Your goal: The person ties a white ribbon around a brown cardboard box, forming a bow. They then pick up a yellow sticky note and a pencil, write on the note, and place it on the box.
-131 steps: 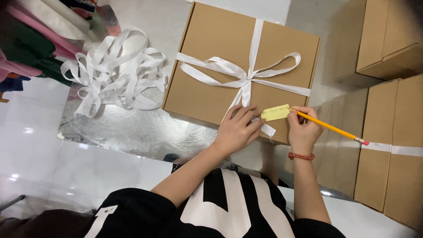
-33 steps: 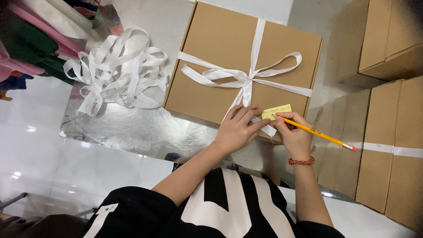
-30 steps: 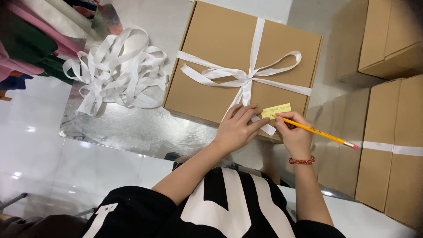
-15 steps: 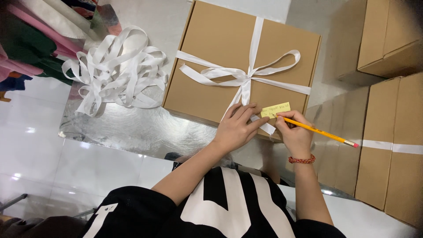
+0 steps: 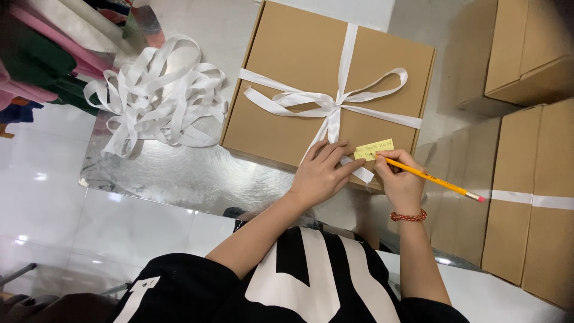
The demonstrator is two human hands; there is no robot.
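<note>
Right hand (image 5: 402, 179) grips a pencil (image 5: 427, 178) on a yellow note (image 5: 373, 149); left hand (image 5: 323, 173) (fingers flat, holding nothing) steadies the ribboned box (image 5: 299, 60).

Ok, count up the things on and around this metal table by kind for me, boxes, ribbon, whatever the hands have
Cardboard boxes: 4, the ribbon-tied box under the left hand, plus three stacked at the right
Loose white ribbon piles: 1
Yellow notes: 1
Yellow pencils, in the right hand: 1
Total: 7
</note>
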